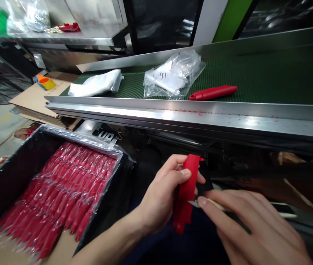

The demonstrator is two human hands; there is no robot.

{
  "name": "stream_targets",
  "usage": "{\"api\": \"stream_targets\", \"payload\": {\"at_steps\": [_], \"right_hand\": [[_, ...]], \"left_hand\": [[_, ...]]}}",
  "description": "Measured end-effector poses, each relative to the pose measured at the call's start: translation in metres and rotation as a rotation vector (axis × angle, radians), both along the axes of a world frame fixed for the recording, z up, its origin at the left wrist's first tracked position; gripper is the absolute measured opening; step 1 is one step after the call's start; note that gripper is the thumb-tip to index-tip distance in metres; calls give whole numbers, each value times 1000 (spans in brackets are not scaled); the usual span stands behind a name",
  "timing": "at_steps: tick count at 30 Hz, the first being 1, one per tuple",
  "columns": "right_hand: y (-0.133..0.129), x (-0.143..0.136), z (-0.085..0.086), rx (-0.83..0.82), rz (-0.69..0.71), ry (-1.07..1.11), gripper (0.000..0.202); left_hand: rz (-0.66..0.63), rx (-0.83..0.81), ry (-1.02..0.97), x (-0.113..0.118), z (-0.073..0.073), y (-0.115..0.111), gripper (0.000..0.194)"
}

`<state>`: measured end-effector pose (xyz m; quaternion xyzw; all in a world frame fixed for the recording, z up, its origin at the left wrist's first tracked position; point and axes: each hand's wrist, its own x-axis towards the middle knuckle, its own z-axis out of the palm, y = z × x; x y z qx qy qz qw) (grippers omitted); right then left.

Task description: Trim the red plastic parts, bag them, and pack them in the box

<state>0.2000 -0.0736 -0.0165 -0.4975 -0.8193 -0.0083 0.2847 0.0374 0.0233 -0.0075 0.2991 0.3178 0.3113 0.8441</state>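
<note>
Between the thumb and fingers of my left hand [164, 191] is a red plastic part [187, 187], long and flat-sided, held nearly upright in front of the conveyor. My right hand [250, 224] is closed around a craft knife [219, 205] with a pale handle. Its pointed blade lies at the right edge of the red part, in its lower half; whether it touches the plastic I cannot tell. Another red plastic piece [213, 92], tube-like with an open end, rests on the green conveyor belt [269, 73].
A black crate [123, 162] at the left holds many plastic-wrapped red parts [70, 184]. Plastic bags [173, 75] lie on the belt behind its metal rail [145, 106]. Stacked cardboard [26, 94] carries a yellow-orange tape roll [46, 82]. A metal bench [95, 36] stands behind.
</note>
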Motion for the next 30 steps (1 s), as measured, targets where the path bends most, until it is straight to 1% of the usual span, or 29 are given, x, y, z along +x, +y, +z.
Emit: {"api": "stream_targets", "payload": {"at_steps": [4,7,10,13,16,19,22,25,30], "right_hand": [[-5,-5,-5,-7,0,25,39],[-11,-7,-6,-20,22,19,40],[-12,-2,-5,-49,13,101,42],[-3,11,0,24,-1,145,47],[14,22,7,107,-71,117,51],[27,20,16,128,-157,69,42],[33,12,20,141,-200,51,34],[35,8,22,147,-193,30,36],[35,11,21,161,-176,14,37]], "left_hand": [[7,14,-22,1,1,6,17],[2,-11,-37,2,2,10,17],[25,-26,-41,3,2,13,19],[34,-13,-28,4,3,11,19],[-28,10,-17,2,4,5,23],[-92,59,50,-3,6,-2,35],[-121,77,49,-8,8,-7,36],[-122,93,47,-9,9,-11,33],[-117,105,79,-8,11,-13,32]]}}
